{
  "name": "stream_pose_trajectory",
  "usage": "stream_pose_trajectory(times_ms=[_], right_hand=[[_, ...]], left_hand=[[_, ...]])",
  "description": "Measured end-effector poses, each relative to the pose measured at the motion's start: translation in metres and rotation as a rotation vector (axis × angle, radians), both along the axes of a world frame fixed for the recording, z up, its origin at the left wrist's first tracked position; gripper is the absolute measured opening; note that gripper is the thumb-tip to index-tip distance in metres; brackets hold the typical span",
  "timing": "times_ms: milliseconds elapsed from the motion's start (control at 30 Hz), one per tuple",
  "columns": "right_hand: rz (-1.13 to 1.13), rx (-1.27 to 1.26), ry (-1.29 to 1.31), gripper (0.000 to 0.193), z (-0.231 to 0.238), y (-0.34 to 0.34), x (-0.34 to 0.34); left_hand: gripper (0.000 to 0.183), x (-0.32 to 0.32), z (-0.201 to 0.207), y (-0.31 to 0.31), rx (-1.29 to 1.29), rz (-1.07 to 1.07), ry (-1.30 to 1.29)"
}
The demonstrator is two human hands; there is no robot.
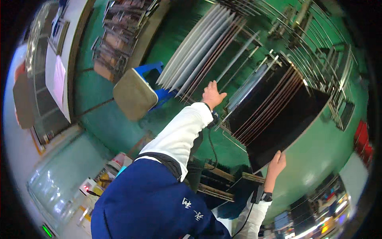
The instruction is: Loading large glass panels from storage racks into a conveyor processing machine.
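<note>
My left hand [213, 96] reaches forward with its fingers apart and nothing in it, beside a metal rack bar between two groups of upright sheets. Left of it stand several pale grey panels [195, 46] in a row, with thin reddish-brown edges of others next to them. At the right my right hand [276, 164] grips the lower edge of a large black panel [274, 133], the outermost one of a tilted stack. Several brown-edged dark panels [267, 104] stand behind it in the rack. The fingers behind the black panel are partly hidden.
A stool [135, 94] with a brown top and blue legs stands left of the pale panels. Wire racks [314, 34] fill the far right. Wood-edged dark boards [217, 187] lie below my arms. Cables [213, 149] hang from both wrists. A white-topped table [59, 75] is at the left.
</note>
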State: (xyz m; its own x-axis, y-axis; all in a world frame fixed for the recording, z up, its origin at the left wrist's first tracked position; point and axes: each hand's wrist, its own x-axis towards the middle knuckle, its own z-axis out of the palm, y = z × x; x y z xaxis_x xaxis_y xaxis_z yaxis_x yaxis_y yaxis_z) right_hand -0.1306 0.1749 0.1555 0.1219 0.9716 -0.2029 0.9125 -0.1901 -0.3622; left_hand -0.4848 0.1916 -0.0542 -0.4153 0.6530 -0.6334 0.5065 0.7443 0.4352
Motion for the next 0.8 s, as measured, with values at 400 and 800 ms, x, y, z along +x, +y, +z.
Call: stream_pose_trajectory(times_ms=[400,800], right_hand=[[0.003,-0.099,-0.014,0.039,-0.013,0.009,0.001],[-0.053,-0.131,0.058,0.038,-0.015,0.006,0.004]], left_hand=[[0.085,0.031,0.003,-0.013,-0.012,0.098,-0.141],[0.076,-0.028,-0.002,-0.019,0.245,0.002,0.194]])
